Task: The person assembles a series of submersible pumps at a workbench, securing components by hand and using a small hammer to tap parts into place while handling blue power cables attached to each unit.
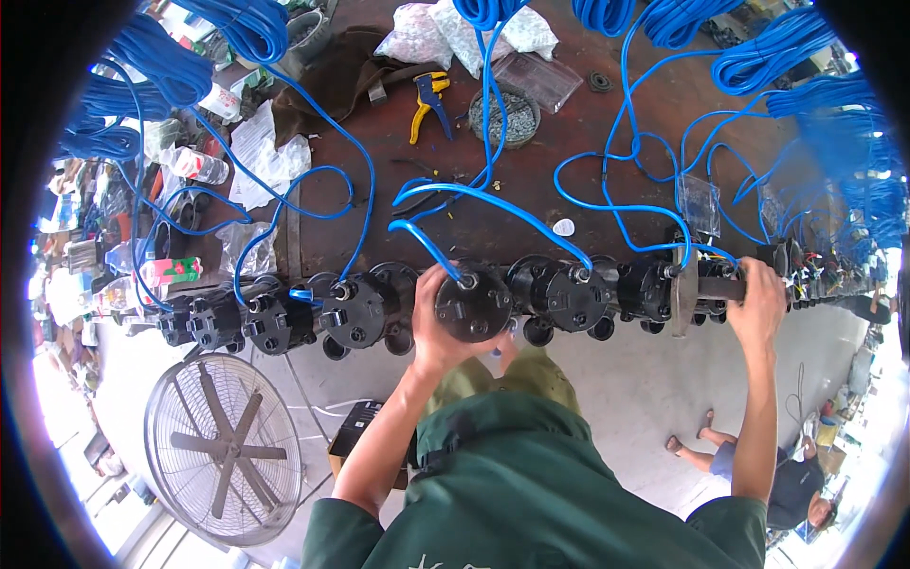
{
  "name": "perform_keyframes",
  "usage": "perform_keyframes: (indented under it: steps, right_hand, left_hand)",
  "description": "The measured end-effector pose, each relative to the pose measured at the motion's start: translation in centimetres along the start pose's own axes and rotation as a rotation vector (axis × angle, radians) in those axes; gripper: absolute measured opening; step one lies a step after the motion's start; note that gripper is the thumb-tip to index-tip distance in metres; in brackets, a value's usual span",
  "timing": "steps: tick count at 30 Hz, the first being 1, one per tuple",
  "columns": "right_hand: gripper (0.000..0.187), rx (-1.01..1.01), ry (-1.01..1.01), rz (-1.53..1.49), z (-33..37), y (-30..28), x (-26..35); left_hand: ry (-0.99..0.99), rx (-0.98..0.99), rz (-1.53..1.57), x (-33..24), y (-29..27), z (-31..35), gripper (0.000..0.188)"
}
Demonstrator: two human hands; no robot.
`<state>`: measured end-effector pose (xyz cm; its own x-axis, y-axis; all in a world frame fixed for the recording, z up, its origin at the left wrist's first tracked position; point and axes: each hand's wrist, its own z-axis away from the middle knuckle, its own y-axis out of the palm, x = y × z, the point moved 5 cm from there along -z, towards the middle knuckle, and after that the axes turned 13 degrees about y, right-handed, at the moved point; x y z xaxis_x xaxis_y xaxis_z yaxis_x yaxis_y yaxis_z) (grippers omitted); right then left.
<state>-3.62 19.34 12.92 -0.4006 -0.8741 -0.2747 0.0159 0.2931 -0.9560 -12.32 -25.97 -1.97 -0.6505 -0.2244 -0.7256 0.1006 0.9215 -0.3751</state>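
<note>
My left hand (434, 327) is closed around the side of a black cylindrical housing (474, 305) at the table's near edge. A blue cable (425, 245) rises from a metal fitting on its round end. My right hand (760, 305), farther right, grips what looks like a hammer, its flat grey head (682, 289) upright and its short dark handle (722, 288) running into my fingers. The head stands in front of other housings and partly hides them. Beside the held housing, more black housings (574, 299) with blue cables line the edge on both sides.
Coiled blue cables (248, 28) hang along the far side, their ends looping over the brown tabletop (379, 190). Yellow-and-blue wire strippers (432, 102), a bowl of small grey parts (526, 125) and plastic bags (417, 36) lie there. A fan (226, 446) stands lower left; a person (796, 488) is lower right.
</note>
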Motion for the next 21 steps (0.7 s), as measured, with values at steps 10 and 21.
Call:
perform_keyframes:
  steps: [10,21]
  right_hand:
    - [0.015,0.157,0.426,-0.817,11.7,-0.8,1.0]
    - [0.026,0.558,-0.121,-0.978,8.9,-5.9,22.3]
  left_hand:
    - [0.002,-0.039,-0.003,-0.1,0.1,0.4,0.116]
    - [-0.111,-0.063,0.056,0.4,0.1,0.3,0.102]
